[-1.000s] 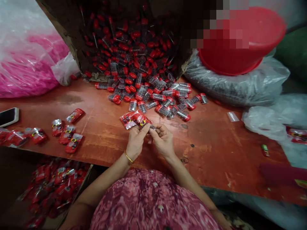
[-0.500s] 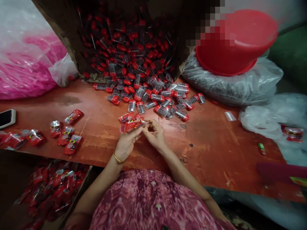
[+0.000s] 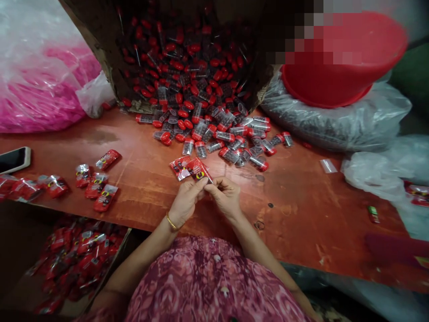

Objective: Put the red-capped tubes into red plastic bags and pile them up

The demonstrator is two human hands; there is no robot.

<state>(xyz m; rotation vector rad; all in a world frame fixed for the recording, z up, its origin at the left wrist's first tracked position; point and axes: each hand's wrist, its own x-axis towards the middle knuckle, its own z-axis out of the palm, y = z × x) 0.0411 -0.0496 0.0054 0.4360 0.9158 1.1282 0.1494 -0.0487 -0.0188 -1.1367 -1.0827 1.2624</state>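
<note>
My left hand [image 3: 186, 201] pinches a small stack of red printed sleeves [image 3: 191, 168] that fans up and away from the fingers. My right hand [image 3: 227, 197] meets it fingertip to fingertip at the near end of the sleeves; what lies between its fingers is hidden. Just beyond my hands a heap of small clear tubes with red caps [image 3: 214, 134] spills onto the reddish wooden table [image 3: 301, 201] from a tipped cardboard box [image 3: 100, 53].
Several wrapped red packets [image 3: 97, 185] lie at the table's left. A phone [image 3: 15, 159] rests at the far left edge. Below the table's left, a box holds many red packets [image 3: 73, 259]. A pink-filled plastic bag [image 3: 40, 89], a red basin [image 3: 338, 62] and plastic bags [image 3: 335, 120] surround the heap.
Half a second ago my hands sat lower left with the sleeves tilted flat; now both hands are back up and the sleeves point away again.
</note>
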